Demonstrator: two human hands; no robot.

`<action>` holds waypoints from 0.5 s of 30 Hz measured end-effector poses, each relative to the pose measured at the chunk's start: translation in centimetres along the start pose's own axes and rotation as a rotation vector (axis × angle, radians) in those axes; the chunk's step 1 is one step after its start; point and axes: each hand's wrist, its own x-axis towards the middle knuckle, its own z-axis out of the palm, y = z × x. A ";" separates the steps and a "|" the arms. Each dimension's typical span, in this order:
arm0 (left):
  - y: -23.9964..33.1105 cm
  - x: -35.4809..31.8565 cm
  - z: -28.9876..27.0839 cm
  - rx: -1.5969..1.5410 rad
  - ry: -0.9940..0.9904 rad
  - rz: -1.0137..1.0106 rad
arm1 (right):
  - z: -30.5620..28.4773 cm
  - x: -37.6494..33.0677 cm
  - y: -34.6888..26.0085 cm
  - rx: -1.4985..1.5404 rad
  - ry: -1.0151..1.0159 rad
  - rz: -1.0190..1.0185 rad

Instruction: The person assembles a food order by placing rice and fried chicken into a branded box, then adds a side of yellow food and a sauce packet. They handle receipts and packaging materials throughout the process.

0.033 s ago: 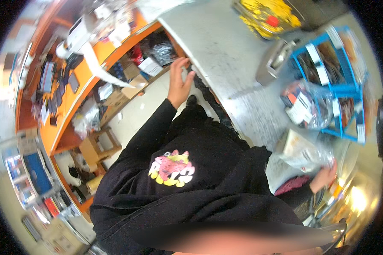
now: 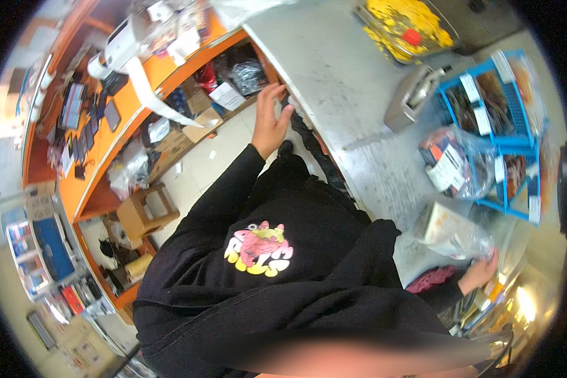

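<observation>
The clear plastic bag (image 2: 455, 232) is staying by the grey table (image 2: 340, 82), my right hand (image 2: 479, 274) still pinching its corner; little is shifting, so the handling is barely advancing, I judge. My left hand (image 2: 270, 129) is hovering empty, thumb and fingers apart.

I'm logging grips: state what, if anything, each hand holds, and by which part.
The right hand holds a plastic bag by its lower right end; the left hand holds nothing.

Pale tiled floor (image 2: 195, 177) between orange desk (image 2: 97, 157), open-fronted below, at left, and grey table (image 2: 324, 75), at right. Bright yellowish glare (image 2: 526, 303), lower right.
</observation>
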 end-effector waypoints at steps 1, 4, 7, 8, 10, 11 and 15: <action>-0.3 0.6 -0.5 -0.010 0.007 -0.025 | -0.6 0.8 1.3 -0.148 0.067 -0.122; -0.8 1.7 -1.8 0.007 0.032 -0.028 | -2.7 1.7 2.0 -0.554 -0.177 -0.065; -2.1 3.2 -3.5 0.116 0.055 0.034 | -3.7 0.4 -4.2 -0.522 -0.104 -0.075; -2.7 3.8 -4.1 0.164 0.060 0.061 | -3.6 -0.1 -7.6 -0.378 -0.048 -0.063; -4.5 5.2 -5.6 0.252 0.092 0.070 | -2.7 -1.5 -15.3 -0.117 -0.242 -0.121; -5.6 6.1 -6.5 0.283 0.107 0.079 | -1.8 -2.2 -19.3 0.019 -0.501 -0.146; -10.9 9.9 -10.1 0.447 0.133 0.035 | 6.7 -4.8 -33.0 0.398 -1.646 -0.362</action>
